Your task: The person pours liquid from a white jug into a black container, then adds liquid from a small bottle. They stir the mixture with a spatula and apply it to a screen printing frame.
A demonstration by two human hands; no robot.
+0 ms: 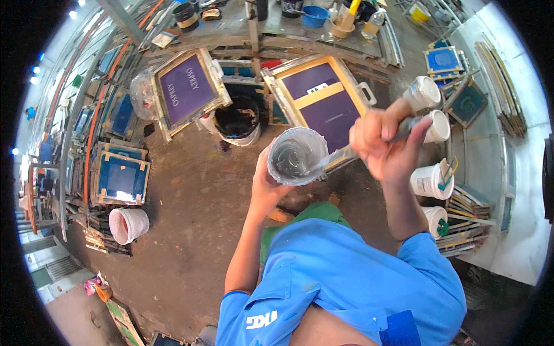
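Observation:
My left hand is wrapped round a grey plastic cup, its mouth turned up toward me. Thick grey, shiny paste coats its inside and rim. My right hand, raised to the right of the cup, grips a flat spatula smeared with grey; its handle end is blurred. The blade's tip reaches the cup's right rim. Beyond the hands, a yellow-edged screen-printing frame with a purple panel leans by the rack, partly covered by my right hand.
Another purple-panelled frame leans at the left, beside a black-stained bucket. White pails line the right side. A pinkish bucket stands on the left floor near stacked blue screens. A blue bowl sits on the far bench.

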